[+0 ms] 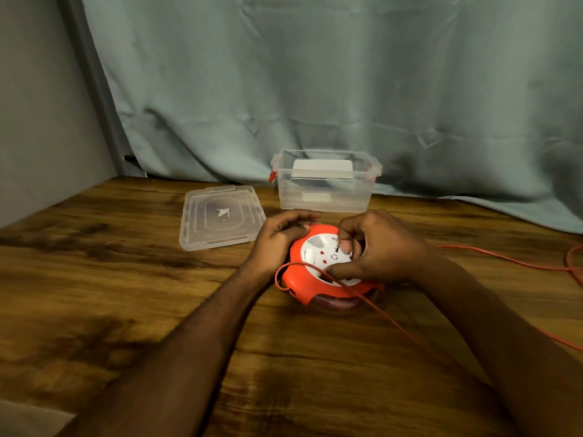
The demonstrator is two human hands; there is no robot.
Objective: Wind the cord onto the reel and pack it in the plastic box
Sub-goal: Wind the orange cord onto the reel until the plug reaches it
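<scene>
A person winds an orange cord (pixel 394 323) onto a red-and-white reel (pixel 318 279) resting on a wooden table (pixel 126 310), near centre. The left hand (pixel 277 238) clasps the reel's far-left rim; the right hand's (pixel 378 247) curled fingers work the white hub. Much cord trails off to the right, so steady turns with a firmly braced rim should serve best. The open plastic box (pixel 326 181) waits just beyond, its lid (pixel 220 216) to the left.
</scene>
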